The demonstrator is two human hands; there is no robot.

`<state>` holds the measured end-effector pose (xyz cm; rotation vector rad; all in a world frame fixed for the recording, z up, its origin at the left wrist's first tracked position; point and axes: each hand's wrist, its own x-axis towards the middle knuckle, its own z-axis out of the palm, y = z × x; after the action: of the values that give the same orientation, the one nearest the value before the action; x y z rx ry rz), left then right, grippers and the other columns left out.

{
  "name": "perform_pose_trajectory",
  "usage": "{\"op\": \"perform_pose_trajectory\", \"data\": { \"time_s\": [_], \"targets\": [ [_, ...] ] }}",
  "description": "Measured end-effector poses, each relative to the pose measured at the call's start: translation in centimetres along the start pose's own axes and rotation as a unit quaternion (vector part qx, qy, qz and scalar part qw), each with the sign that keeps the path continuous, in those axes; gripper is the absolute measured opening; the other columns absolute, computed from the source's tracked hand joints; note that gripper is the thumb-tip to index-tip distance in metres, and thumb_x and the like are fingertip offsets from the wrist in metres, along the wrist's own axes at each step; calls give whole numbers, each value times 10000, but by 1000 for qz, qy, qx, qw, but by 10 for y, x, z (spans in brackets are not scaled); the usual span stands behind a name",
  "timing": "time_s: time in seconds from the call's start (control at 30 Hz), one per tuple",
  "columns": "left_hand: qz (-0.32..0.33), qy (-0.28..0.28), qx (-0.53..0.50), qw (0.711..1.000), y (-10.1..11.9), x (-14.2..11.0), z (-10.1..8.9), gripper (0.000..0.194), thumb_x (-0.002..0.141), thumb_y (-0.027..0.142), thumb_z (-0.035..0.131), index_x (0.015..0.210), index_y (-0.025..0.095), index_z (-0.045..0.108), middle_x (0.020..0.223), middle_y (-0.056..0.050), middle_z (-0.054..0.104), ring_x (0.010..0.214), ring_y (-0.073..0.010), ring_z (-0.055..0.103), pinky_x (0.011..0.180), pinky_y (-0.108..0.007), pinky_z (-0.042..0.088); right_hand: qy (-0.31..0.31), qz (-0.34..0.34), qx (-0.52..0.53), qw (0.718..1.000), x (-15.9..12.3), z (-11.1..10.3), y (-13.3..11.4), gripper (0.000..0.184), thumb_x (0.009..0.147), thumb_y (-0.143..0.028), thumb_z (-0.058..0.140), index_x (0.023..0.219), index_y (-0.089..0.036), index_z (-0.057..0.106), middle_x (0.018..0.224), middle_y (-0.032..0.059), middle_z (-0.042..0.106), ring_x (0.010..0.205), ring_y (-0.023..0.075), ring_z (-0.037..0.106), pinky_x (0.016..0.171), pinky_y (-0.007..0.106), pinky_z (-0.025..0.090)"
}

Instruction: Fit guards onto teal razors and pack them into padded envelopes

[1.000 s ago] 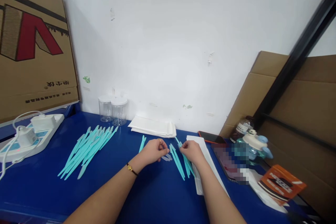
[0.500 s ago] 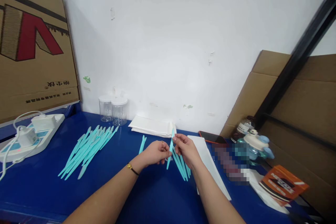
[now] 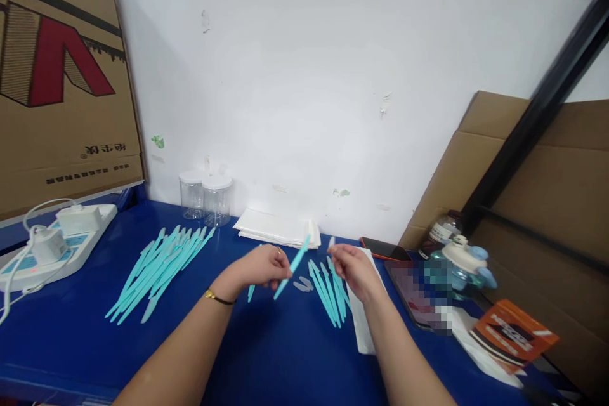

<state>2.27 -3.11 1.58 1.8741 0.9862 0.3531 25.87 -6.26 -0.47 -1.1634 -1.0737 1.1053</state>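
My left hand [image 3: 264,266] pinches a teal eyebrow razor [image 3: 299,255] above the blue table, its blade end tilted up and right. My right hand [image 3: 353,269], apart from it, has fingertips closed on a small translucent blade cap [image 3: 332,242]. Between the hands lie a few loose clear caps [image 3: 302,285]. Just left of my right hand, several teal razors [image 3: 328,298] lie side by side. Partly hidden behind my left hand is another teal piece [image 3: 251,293]. A larger pile of razors [image 3: 162,273] spreads over the left of the table.
Two clear jars [image 3: 217,203] with white lids and folded white packets [image 3: 276,228] stand along the wall. A power strip [image 3: 80,247] is at far left. On the right are a white sheet [image 3: 364,330], a phone [image 3: 385,249], a teal jug [image 3: 459,266] and an orange pouch [image 3: 514,333].
My hands have moved apart. The razor went left with my left hand, and the cap came away in my right. Loose caps on the table are now uncovered.
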Motion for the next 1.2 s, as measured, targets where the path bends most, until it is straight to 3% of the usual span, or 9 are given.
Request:
{"op": "perform_pose_trajectory", "data": {
  "time_s": [0.1, 0.2, 0.33, 0.43, 0.63, 0.77, 0.87, 1.03, 1.2],
  "targets": [
    [-55, 127, 32, 990, -14, -6, -28, 219, 676, 348, 574, 760, 146, 573, 493, 8, 564, 444, -116, 512, 422, -190, 377, -98, 19, -244, 965, -11, 13, 10, 166, 623, -318, 680, 592, -160, 641, 471, -22, 525, 401, 77, 412, 395, 207, 271],
    [-165, 168, 64, 970, -31, -11, -48, 151, 666, 291, 587, 704, 150, 552, 470, -1, 572, 388, -109, 480, 413, -201, 377, -129, 3, -399, 908, -17, 28, 20, 149, 584, -295, 698, 524, -175, 636, 486, -8, 570, 465, 112, 491, 439, 215, 319],
    [-245, 131, 32, 960, -41, -8, -47, 81, 656, 197, 583, 624, 147, 529, 459, -20, 577, 416, -128, 529, 453, -216, 437, -39, -45, -459, 887, -8, 16, 17, 199, 710, -372, 596, 649, -193, 655, 608, 10, 628, 571, 140, 555, 498, 223, 347],
    [-266, 133, 23, 954, -42, -2, -39, 76, 631, 146, 594, 652, 148, 521, 472, -25, 590, 492, -156, 586, 505, -234, 484, 49, -59, -520, 851, 3, -10, 11, 142, 758, -270, 531, 736, -204, 655, 677, 19, 639, 639, 149, 565, 555, 231, 347],
    [-229, 199, 25, 953, -48, 2, -37, 173, 650, 196, 597, 775, 174, 479, 493, -2, 583, 535, -168, 604, 477, -214, 451, 87, -20, -582, 809, 10, -30, 15, 151, 780, -259, 496, 779, -226, 643, 774, 31, 651, 713, 165, 576, 592, 246, 340],
    [-138, 255, 126, 949, -42, 5, -31, 181, 683, 331, 568, 772, 176, 538, 547, 0, 588, 513, -145, 563, 454, -209, 375, 87, 14, -617, 782, 11, -18, 22, 191, 745, -360, 537, 851, -225, 619, 921, 53, 645, 804, 212, 591, 565, 267, 339],
    [-54, 232, 156, 959, -29, 10, -15, 236, 679, 389, 573, 780, 176, 583, 638, 0, 602, 545, -129, 548, 468, -206, 346, 84, 50, -635, 766, 13, -14, 24, 165, 715, -339, 553, 808, -215, 612, 913, 63, 646, 807, 236, 598, 557, 281, 346],
    [25, 155, 85, 984, -11, 19, 17, 302, 708, 445, 551, 832, 172, 593, 642, 10, 574, 518, -114, 529, 474, -204, 357, 108, 37, -574, 811, 15, -21, 18, 84, 655, -267, 580, 633, -186, 578, 725, 58, 640, 676, 206, 587, 525, 267, 340],
    [56, 86, -67, 992, 4, 21, 47, 424, 719, 502, 559, 973, 163, 549, 841, -34, 610, 512, -97, 551, 458, -209, 404, 38, -38, -231, 971, 4, -9, 7, 195, 737, -366, 541, 665, -185, 526, 465, -21, 517, 432, 117, 453, 453, 232, 323]
  ]
}}
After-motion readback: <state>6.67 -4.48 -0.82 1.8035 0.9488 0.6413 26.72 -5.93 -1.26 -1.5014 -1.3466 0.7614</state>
